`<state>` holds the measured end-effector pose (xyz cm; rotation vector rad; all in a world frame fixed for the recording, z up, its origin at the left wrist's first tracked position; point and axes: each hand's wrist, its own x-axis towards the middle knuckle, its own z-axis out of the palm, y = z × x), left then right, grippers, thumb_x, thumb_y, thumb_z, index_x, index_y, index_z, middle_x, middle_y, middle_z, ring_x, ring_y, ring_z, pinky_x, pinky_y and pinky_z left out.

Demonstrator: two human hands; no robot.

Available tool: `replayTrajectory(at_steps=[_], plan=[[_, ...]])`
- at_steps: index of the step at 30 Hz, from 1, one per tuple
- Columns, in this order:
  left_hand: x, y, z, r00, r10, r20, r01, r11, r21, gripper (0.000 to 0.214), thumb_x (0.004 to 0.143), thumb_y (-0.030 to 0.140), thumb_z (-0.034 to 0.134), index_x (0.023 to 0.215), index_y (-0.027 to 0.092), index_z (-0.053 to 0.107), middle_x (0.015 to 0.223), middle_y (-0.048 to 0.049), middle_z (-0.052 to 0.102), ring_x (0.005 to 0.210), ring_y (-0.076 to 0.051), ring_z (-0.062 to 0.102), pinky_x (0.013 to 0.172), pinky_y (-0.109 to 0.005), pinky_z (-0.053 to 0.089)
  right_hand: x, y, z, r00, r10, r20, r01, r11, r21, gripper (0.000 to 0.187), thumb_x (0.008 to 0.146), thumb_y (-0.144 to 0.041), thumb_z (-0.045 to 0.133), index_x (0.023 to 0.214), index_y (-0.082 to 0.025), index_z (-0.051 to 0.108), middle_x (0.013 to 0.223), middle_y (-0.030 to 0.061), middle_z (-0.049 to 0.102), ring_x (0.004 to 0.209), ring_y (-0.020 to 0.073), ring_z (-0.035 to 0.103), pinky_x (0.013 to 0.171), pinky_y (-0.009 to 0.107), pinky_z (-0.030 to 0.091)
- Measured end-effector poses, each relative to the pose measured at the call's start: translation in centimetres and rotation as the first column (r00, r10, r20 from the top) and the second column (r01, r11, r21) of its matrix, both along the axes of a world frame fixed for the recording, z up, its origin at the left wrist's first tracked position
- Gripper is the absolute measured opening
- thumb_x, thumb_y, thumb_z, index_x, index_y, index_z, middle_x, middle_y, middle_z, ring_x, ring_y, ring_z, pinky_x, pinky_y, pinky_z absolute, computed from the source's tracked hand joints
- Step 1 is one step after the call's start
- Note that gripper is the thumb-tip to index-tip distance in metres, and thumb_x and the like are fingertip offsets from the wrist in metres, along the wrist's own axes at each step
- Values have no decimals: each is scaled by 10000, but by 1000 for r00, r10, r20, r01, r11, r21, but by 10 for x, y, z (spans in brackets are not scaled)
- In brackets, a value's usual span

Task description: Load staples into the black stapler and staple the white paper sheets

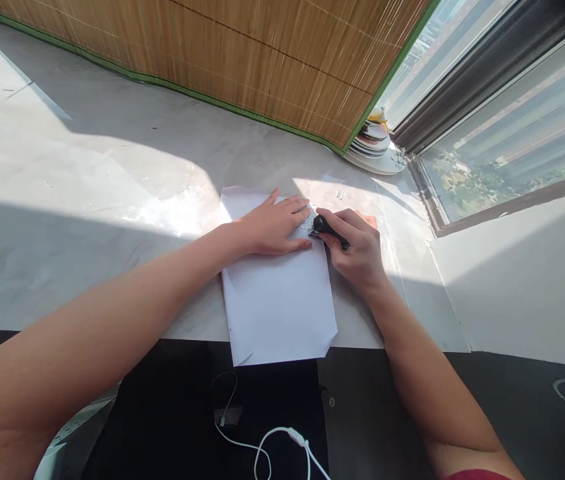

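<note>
A stack of white paper lies on the pale ledge, its near end jutting over the front edge and one near corner folded. My left hand rests flat on the upper part of the paper, fingers spread. At the paper's right edge, my right hand is closed around a small black tool that looks like a stapler. Its front end meets the paper just right of my left fingertips. A patch of fine grey marks, perhaps staples, shows between the two hands. My right fingers partly hide the tool.
A bamboo blind with green edging hangs along the back. Stacked plates stand in the corner beside the window. Small shiny strips lie beyond my right hand. A white cable hangs below the ledge.
</note>
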<state>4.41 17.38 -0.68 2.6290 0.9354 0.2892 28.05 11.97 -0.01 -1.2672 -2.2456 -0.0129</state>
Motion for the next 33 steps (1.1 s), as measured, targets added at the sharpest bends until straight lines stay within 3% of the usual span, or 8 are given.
replayTrajectory(at_steps=[16, 33], plan=[[1, -2, 2, 1000, 9, 7, -9, 1000, -13, 798, 1064, 645, 434, 1730, 215, 339, 1794, -154, 325, 1674, -361, 252, 1360, -629, 58, -1, -1, 1, 990, -48, 134, 43, 998, 41, 517, 1017, -206, 582, 1498, -381, 655, 1081, 57, 724, 931, 252, 639, 847, 440, 441], [1, -1, 1, 1000, 2, 19, -2, 999, -36, 771, 1059, 627, 454, 1720, 241, 361, 1795, -143, 328, 1676, -354, 247, 1358, -641, 47, -8, -4, 7, 986, -39, 164, 38, 999, 11, 517, 1027, -222, 554, 1502, -408, 638, 1039, 48, 725, 905, 257, 561, 866, 462, 402]])
